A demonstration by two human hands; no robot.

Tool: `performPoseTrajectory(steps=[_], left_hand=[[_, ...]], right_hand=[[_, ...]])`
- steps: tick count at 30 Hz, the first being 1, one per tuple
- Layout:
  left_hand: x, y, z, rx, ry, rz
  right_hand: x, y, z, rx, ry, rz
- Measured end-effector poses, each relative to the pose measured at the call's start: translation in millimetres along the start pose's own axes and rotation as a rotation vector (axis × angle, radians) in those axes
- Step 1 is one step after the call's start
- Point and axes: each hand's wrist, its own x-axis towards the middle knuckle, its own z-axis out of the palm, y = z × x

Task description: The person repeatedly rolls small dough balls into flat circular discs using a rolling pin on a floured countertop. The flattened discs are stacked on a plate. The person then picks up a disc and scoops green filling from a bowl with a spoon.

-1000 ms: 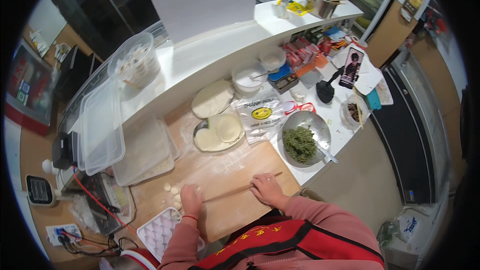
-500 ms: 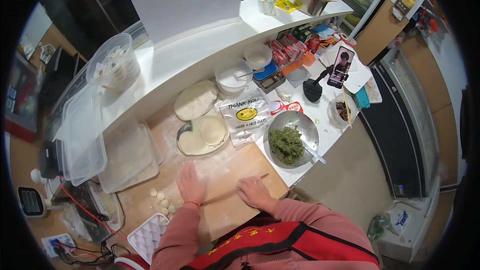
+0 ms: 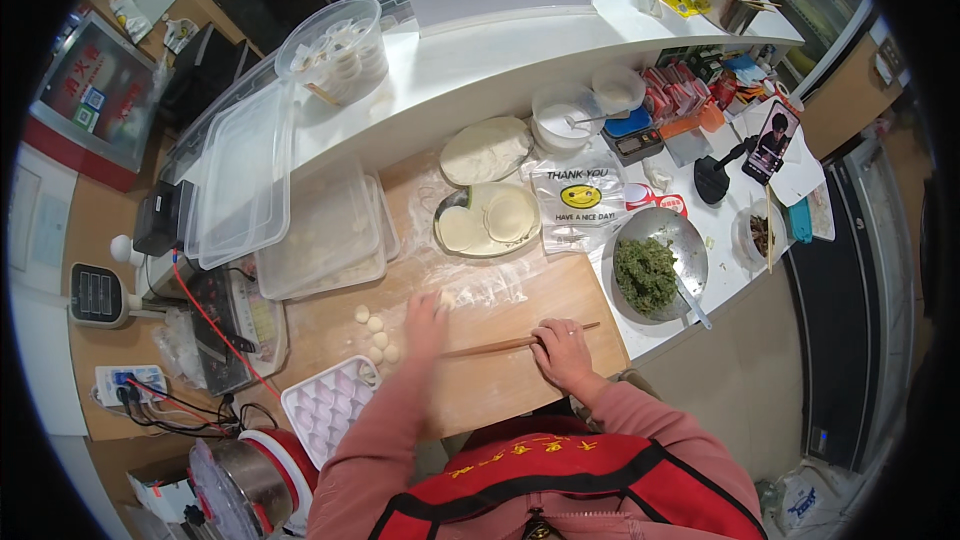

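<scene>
Right hand (image 3: 563,352) holds a slender, tapered wooden rolling pin (image 3: 490,348)

A slim brown rolling pin (image 3: 490,347) lies across the wooden board (image 3: 500,390), its bare tip near the board's right edge. Small, round, pale dough balls (image 3: 375,324) cluster loosely toward the board's left side.

The rolling pin (image 3: 490,347) is brown, the dough balls (image 3: 375,324) cream.
</scene>
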Motion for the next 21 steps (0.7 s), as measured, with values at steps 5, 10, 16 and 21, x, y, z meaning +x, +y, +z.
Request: performPoseTrajectory(steps=[5,10,16,21], left_hand=[[36,56,64,-0.088,-0.037,0.051],[-8,85,63,0.045,-0.142,0.070],[2,78,66,-0.128,-0.012,0.174],[-20,74,63,-0.049,-0.159,0.044]], right_hand=[[-1,12,6,0.025,-0.020,0.062],[18,28,4,-0.081,0.024,0.233],[97,37,8,-0.237,0.187,0.268],[77,20,2,-0.274,0.147,0.267]])
